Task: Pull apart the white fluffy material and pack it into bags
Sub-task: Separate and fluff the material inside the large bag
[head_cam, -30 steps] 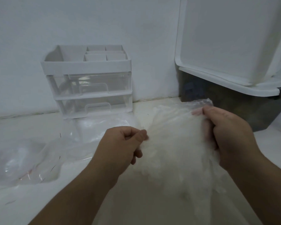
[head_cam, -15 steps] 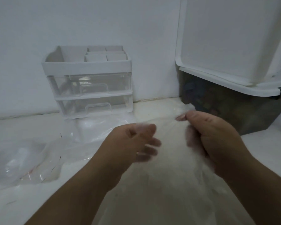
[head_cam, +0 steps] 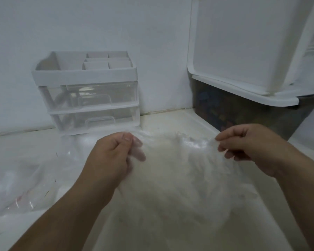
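A clear plastic bag (head_cam: 192, 144) stuffed with white fluffy material (head_cam: 174, 178) hangs in front of me over the white surface. My left hand (head_cam: 112, 156) pinches the bag's top edge on the left side, thumb against curled fingers. My right hand (head_cam: 246, 144) pinches the same edge on the right, so the rim is stretched wide between the two hands. The fluff shows through the plastic below the rim and fills the bag down toward me.
Several empty clear bags (head_cam: 20, 180) lie crumpled on the white surface at the left. A small drawer organiser (head_cam: 87, 91) stands against the wall. A dark bin (head_cam: 243, 115) with a raised white lid (head_cam: 243, 42) sits at the right.
Both hands have moved apart along the bag's top edge, spreading the rim wide. Half a second ago they were close together near the middle.
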